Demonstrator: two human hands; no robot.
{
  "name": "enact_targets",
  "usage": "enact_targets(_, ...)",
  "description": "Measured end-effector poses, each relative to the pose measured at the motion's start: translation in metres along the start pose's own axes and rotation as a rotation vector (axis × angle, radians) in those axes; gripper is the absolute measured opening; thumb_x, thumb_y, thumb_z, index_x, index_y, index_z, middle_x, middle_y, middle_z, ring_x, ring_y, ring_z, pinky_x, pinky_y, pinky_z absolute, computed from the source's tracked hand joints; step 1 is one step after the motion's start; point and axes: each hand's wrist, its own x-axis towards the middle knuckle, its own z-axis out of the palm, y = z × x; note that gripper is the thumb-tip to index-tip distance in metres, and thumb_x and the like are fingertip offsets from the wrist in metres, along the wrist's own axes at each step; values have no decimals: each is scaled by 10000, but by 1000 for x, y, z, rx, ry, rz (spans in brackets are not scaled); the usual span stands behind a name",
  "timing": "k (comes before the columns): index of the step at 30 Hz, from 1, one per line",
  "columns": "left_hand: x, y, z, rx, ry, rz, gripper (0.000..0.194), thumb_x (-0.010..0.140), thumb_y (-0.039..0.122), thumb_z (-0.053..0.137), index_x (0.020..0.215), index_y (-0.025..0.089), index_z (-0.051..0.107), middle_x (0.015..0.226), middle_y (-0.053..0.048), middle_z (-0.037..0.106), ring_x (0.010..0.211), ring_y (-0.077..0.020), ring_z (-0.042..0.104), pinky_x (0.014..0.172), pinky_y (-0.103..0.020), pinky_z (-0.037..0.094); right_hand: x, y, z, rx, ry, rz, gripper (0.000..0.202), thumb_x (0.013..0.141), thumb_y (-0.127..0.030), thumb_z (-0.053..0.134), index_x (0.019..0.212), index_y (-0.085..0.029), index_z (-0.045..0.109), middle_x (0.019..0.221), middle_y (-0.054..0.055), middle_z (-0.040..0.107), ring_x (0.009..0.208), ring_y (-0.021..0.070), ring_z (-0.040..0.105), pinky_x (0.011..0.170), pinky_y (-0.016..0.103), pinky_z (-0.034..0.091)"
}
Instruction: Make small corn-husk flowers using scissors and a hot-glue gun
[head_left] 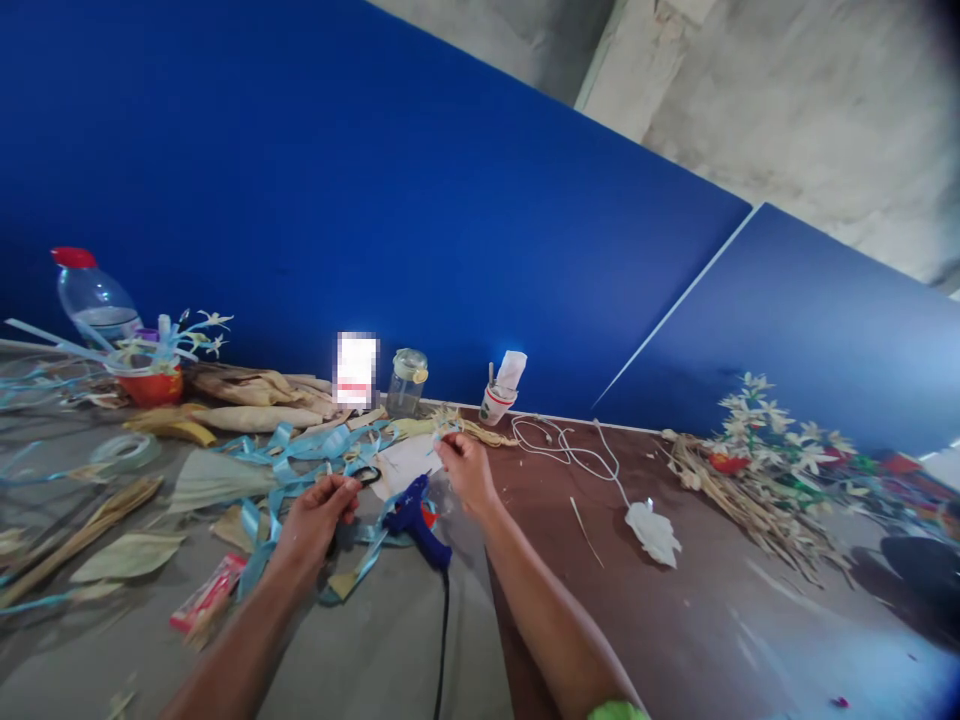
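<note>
My left hand (319, 515) is closed, thumb against fingers. A black loop (367, 475), like a scissors handle, shows at its fingertips, but what the hand grips is unclear. Higher and to the right, my right hand (466, 472) pinches something thin and pale, too small to name, above a white sheet (401, 464). Between the two lies a blue glue gun (417, 523) with an orange trigger, its black cord (444, 640) running toward me. Light blue ribbon (300, 450) lies in loose loops beyond and beside my left hand.
At left are dried husks (262, 417), a clear tape roll (125, 451), a red pot (154, 383) of flowers and a large bottle (94, 300). A lidded cup (407, 383) and a paper cup (496, 402) stand at the back. White cable (570, 450) and flower stems (742, 500) lie rightward.
</note>
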Motion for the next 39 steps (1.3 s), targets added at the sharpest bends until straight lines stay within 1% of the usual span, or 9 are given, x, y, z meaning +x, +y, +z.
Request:
enact_targets(2, 1, 0, -3, 34, 59, 9, 366, 683, 521, 662, 692, 165, 577, 548, 45, 520, 453, -75, 415, 434, -189, 311, 16, 8, -12, -175, 67, -49, 222, 710, -378, 537, 648, -168, 575, 579, -17, 550, 553, 120, 459, 567, 234, 371)
enact_targets(6, 1, 2, -3, 27, 110, 50, 401, 684, 548, 641, 632, 164, 539, 526, 50, 491, 456, -69, 391, 437, -181, 294, 40, 24, -22, -268, 130, -31, 174, 682, -324, 532, 602, -173, 563, 584, 2, 573, 575, 142, 487, 587, 251, 364)
enact_targets(11, 1, 1, -2, 45, 104, 66, 394, 678, 541, 638, 610, 169, 525, 507, 57, 456, 453, -72, 359, 434, -193, 280, 52, 40, -21, -353, 172, -16, 175, 698, -310, 511, 611, -176, 581, 597, 16, 611, 591, 156, 522, 600, 250, 386)
enact_targets(16, 3, 0, -2, 126, 110, 90, 370, 685, 531, 601, 646, 165, 554, 539, 37, 498, 475, -91, 411, 467, -219, 324, 59, 46, -18, -425, 179, -18, 188, 721, -313, 508, 645, -172, 606, 637, 27, 646, 608, 165, 553, 628, 252, 409)
enact_targets(21, 3, -1, -3, 179, 105, 99, 360, 705, 515, 586, 735, 156, 591, 586, 17, 548, 520, -120, 464, 515, -246, 361, 63, 49, -17, -487, 157, -37, 183, 746, -290, 500, 680, -175, 625, 693, 39, 668, 653, 171, 569, 667, 255, 421)
enact_targets(25, 5, -7, -3, 136, 95, 115, 337, 710, 479, 607, 788, 151, 618, 591, 11, 565, 543, -141, 479, 545, -266, 371, 61, 52, -17, -545, 121, -65, 145, 747, -252, 518, 695, -178, 632, 729, 45, 672, 697, 177, 572, 709, 266, 421)
enact_targets(29, 6, -10, -2, 110, 95, 125, 323, 708, 460, 621, 799, 150, 629, 586, 3, 581, 547, -150, 489, 557, -275, 379, 58, 57, -17, -595, 90, -98, 135, 758, -217, 515, 710, -179, 635, 764, 48, 669, 733, 182, 576, 738, 279, 415)
enact_targets(34, 3, -4, 0, 89, 98, 107, 334, 671, 462, 639, 778, 145, 633, 587, 5, 579, 522, -140, 484, 540, -272, 374, 56, 61, -20, -638, 57, -150, 129, 776, -197, 517, 727, -176, 634, 800, 50, 662, 787, 183, 578, 771, 278, 403)
enact_targets(39, 5, -5, -1, 55, 95, 109, 360, 648, 484, 647, 779, 149, 639, 581, 9, 574, 503, -136, 491, 519, -267, 377, 54, 61, -24, -673, 72, -184, 142, 792, -169, 497, 747, -176, 632, 833, 57, 655, 818, 181, 574, 806, 282, 382)
